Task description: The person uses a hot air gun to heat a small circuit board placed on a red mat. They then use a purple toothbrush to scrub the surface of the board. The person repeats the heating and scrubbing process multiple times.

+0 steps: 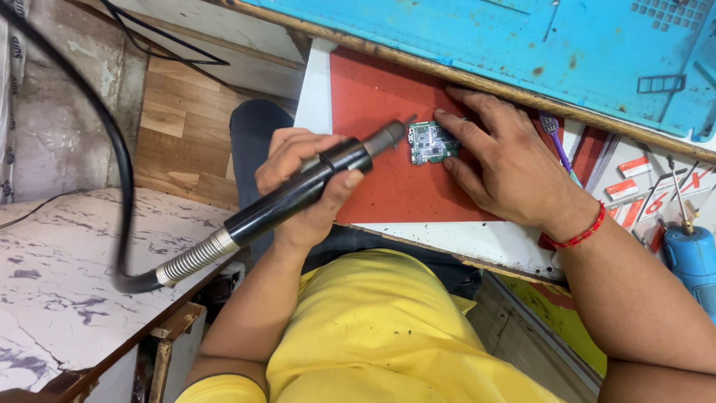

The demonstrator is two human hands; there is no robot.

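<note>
Left hand (309,186): left of centre in the frame, fingers clenched around the black handle of a hot-air wand (298,195), thumb lying on top of the barrel.
Hot-air wand: slants from lower left up to the right; its metal nozzle tip sits just beside the left edge of the circuit board (431,142), whether touching I cannot tell.
Hose (112,134): black, leaves the ribbed metal collar at the wand's rear and curves up the left side of the frame.
Right hand (503,168): centre right, spread flat on the red mat (388,186), fingers released rather than gripping; fingertips press on the right and upper edges of the circuit board.
Circuit board: small, green, lying flat on the red mat at the middle of the frame, between the two hands.
Red mat: covers a white board resting across the person's lap.
Wrist: a red bead bracelet (578,235) circles the right wrist.
Blue work mat (522,45): upper right of the frame, on a wooden-edged bench.
Purple brush (556,142): just right of the right hand, partly hidden.
Blue tool (693,261): right edge of the frame.
Shirt (388,328): yellow, bottom centre.
</note>
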